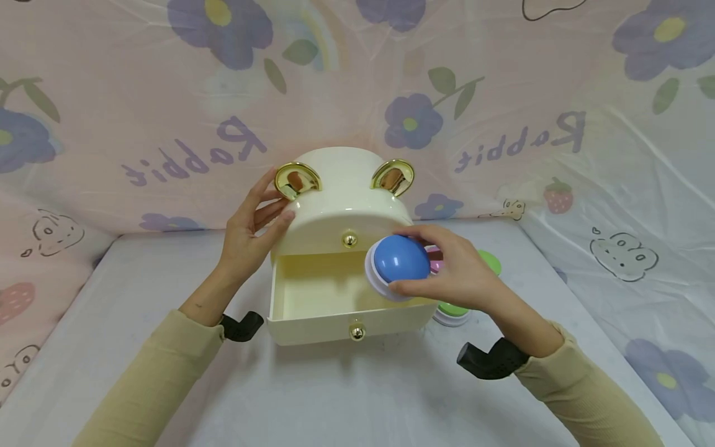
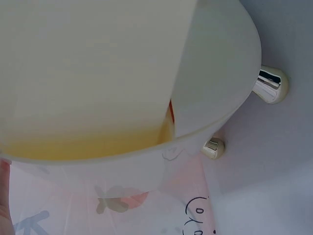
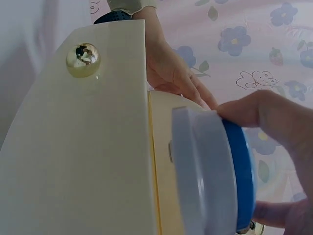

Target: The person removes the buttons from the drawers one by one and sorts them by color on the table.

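Observation:
A cream drawer box [image 1: 341,214] with gold ears stands on the table, its lower drawer [image 1: 313,328] pulled out and its upper one closed. Over the right part of that drawer, my right hand [image 1: 466,270] grips a round white tub with a blue domed lid [image 1: 402,257], thumb and fingers on opposite sides. The tub [image 3: 208,166] is tilted on edge in the right wrist view, apart from the drawer's floor. My left hand [image 1: 251,226] touches the box's left side below the gold ear [image 1: 297,180], fingers extended. Only a fingertip of it shows in the left wrist view.
Tubs with green lids [image 1: 455,308] and a pink one [image 1: 434,265] stand right of the box, partly hidden by my right hand. The white tabletop [image 1: 357,397] meets a flower-printed cloth [image 1: 346,81] behind. Gold feet [image 2: 274,85] support the box.

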